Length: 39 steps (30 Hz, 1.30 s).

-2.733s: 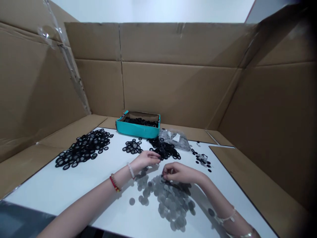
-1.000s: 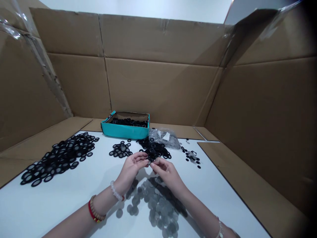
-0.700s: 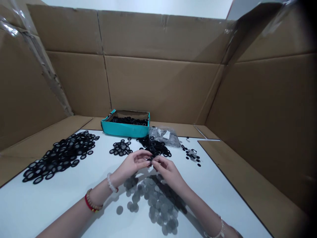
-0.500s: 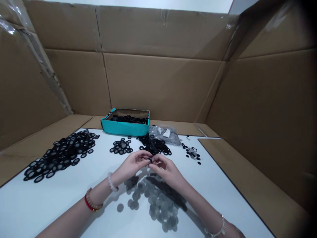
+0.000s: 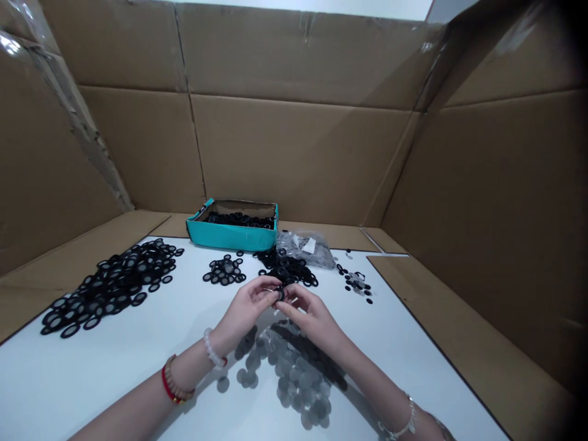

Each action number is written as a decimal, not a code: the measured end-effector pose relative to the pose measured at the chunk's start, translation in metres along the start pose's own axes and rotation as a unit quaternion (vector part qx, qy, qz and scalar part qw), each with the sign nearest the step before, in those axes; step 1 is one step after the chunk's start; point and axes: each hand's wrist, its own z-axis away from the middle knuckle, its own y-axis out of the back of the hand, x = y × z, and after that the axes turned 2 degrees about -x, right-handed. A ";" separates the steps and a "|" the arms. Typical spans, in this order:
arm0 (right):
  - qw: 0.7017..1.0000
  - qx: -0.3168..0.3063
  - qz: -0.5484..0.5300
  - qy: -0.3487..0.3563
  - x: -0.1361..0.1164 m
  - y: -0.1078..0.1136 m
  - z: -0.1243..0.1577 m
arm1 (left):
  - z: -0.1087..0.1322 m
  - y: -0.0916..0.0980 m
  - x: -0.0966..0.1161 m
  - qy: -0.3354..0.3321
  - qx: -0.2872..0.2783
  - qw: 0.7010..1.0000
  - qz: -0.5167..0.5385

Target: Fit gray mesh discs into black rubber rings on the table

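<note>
One small black ring (image 5: 278, 295) is being pinched between the left hand (image 5: 245, 309) and right hand (image 5: 312, 315), above scattered mesh discs (image 5: 291, 380).

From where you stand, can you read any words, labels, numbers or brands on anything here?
No text can be read.
The white label on the clear plastic bag is too small and blurred to read.
No writing shows on the teal box or the cardboard walls.

We see a teal tray (image 5: 229, 237) beyond the fingers (image 5: 271, 295), toward the left. A clear plastic bag (image 5: 305, 249) lies beyond them, slightly right, before cardboard walls (image 5: 294, 156).
</note>
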 end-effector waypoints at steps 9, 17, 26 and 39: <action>0.997 0.002 0.058 0.052 -0.003 0.005 0.001 | -0.002 0.011 -0.002 -0.081 -0.069 0.989 -0.105; 0.991 0.024 0.039 0.127 0.003 0.004 0.001 | -0.003 0.008 0.003 -0.068 -0.056 0.992 -0.092; 0.996 -0.027 0.056 0.064 -0.001 0.008 0.001 | -0.001 0.006 0.005 0.002 -0.031 0.999 0.009; 0.988 0.016 0.107 0.109 -0.005 0.007 0.002 | -0.002 0.008 -0.001 -0.056 -0.036 0.995 -0.079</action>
